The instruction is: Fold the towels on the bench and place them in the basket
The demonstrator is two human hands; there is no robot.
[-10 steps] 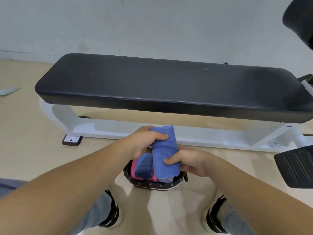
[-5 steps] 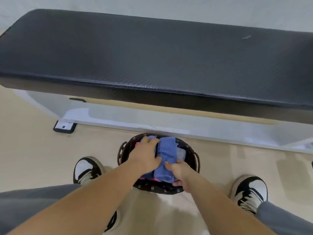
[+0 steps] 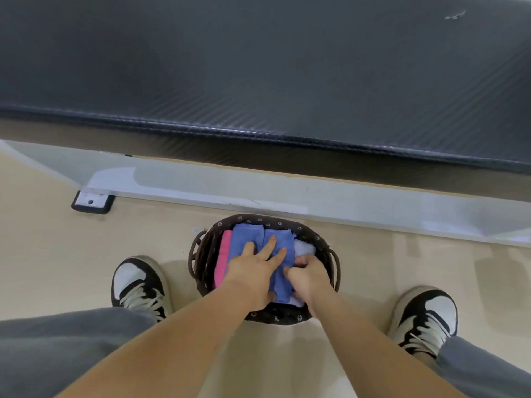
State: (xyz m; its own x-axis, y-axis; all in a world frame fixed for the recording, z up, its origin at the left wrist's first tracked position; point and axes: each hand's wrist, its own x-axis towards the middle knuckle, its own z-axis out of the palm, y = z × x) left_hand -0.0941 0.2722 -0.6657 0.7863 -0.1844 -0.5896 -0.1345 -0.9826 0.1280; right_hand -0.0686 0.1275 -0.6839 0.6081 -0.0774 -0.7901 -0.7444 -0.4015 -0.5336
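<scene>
Lowered since the earlier frame, both hands are now sunk into the basket (image 3: 322, 240) on the floor between the shoes (image 3: 140, 285): the left hand (image 3: 253, 272) is laid flat, fingers spread straight, on the folded blue towel (image 3: 283, 242), whose right edge is pinched by the curled right hand (image 3: 308, 280). That towel is seated between another blue towel (image 3: 244, 237) and a white towel (image 3: 305, 248); soft, light and springy, it is judged best held along its folded edges. Beyond, the black bench (image 3: 258, 67) is seen.
</scene>
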